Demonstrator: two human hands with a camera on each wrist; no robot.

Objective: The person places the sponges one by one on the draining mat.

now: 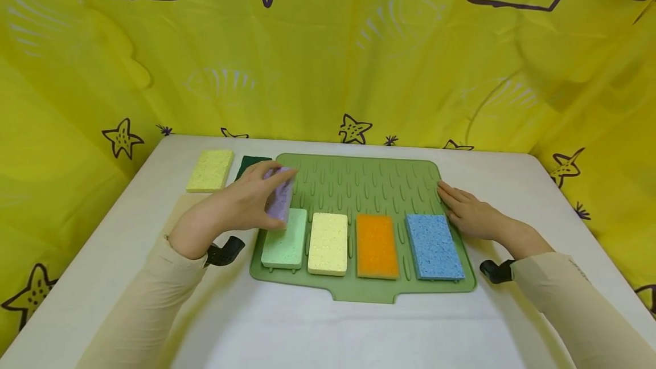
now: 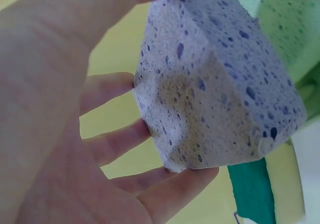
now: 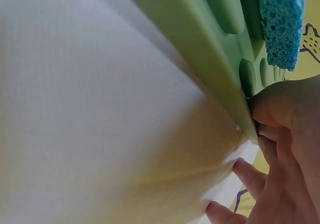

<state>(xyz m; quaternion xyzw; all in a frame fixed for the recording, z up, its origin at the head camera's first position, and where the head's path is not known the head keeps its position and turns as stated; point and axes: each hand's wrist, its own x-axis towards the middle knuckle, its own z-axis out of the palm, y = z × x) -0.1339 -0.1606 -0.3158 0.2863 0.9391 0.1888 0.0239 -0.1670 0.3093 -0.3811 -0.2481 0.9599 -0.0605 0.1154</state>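
Observation:
A purple sponge [image 1: 279,195] is gripped between thumb and fingers of my left hand [image 1: 238,198], above the left side of a green ribbed mat [image 1: 359,181]. In the left wrist view the sponge [image 2: 200,89] is tilted, its pores plain. Along the mat's near half lie a mint green sponge [image 1: 285,246], a pale yellow sponge [image 1: 328,244], an orange sponge [image 1: 377,246] and a blue sponge [image 1: 434,246]. My right hand [image 1: 471,212] rests at the mat's right edge, fingers extended; the right wrist view shows its thumb touching the rim [image 3: 220,79].
Left of the mat, on the white table [image 1: 410,329], lie a yellow sponge [image 1: 210,171] and a dark green piece [image 1: 252,163], partly hidden behind my left hand. A yellow patterned curtain [image 1: 318,61] hangs behind the table.

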